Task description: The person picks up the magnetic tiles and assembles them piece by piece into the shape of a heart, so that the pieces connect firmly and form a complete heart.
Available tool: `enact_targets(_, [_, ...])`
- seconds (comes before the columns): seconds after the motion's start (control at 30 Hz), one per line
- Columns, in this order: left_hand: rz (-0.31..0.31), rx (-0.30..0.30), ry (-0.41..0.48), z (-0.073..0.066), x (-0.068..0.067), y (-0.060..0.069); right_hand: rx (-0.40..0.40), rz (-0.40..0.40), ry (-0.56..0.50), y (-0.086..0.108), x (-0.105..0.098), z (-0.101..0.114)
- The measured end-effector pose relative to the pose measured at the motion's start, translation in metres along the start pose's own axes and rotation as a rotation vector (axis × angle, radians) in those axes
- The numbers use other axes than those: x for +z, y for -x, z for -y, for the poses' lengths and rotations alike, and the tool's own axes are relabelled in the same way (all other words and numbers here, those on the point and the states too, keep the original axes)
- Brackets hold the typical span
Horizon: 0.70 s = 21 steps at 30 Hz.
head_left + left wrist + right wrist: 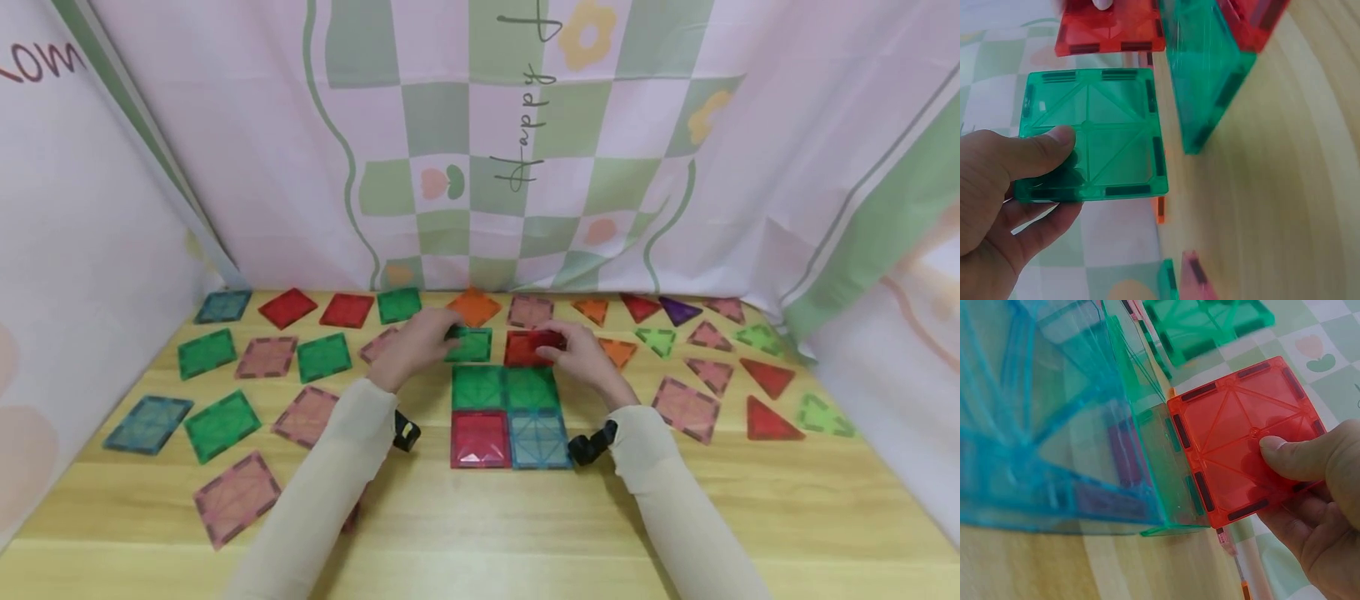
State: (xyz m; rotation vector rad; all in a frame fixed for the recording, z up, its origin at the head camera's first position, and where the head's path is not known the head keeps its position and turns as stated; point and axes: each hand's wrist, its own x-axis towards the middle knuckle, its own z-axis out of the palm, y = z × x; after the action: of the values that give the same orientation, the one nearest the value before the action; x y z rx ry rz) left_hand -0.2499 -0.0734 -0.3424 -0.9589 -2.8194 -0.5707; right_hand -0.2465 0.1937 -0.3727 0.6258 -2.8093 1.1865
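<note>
From the head, the left hand [420, 346] pinches a green square tile [474, 344] by its left side, and the right hand [587, 357] pinches a red square tile [522, 350] by its right side. The two tiles are side by side with a gap between them, just beyond a two-by-two block: two green squares [477, 388] in the far row, a crimson square [481, 435] and a blue square [540, 438] in the near one. The wooden table [465, 542] also carries loose squares to the left, among them a pink tile [237, 498], and triangles to the right, such as a red triangle [768, 379]. Beyond the held tiles lie an orange tile [475, 307] and another pink square [531, 312], in front of a checked cloth [510, 125].

From the left wrist, the thumb presses on the face of the green square tile while the other fingers are behind it. A green panel [1204, 81] of the block is near, apart from the held tile, and the red square tile shows above with a fingertip on it.

From the right wrist, the thumb presses the front of the red square tile, fingers behind. Its edge is close to the block's green side [1169, 465]; whether they touch, I cannot tell
</note>
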Motion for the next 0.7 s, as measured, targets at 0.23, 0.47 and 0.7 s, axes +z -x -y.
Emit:
enact_targets(0.23, [0.023, 0.007, -0.012, -0.005, 0.011, -0.013, -0.016, 0.006, 0.0, 0.0, 0.002, 0.001])
enact_targets(0.47, [0.0, -0.006, 0.019, -0.007, 0.015, -0.015, -0.021, 0.0, 0.006, -0.002, 0.0, 0.002])
enact_targets(0.7, [0.013, -0.003, 0.076, -0.005, 0.016, -0.013, -0.019, 0.016, -0.015, 0.0, 0.0, 0.001])
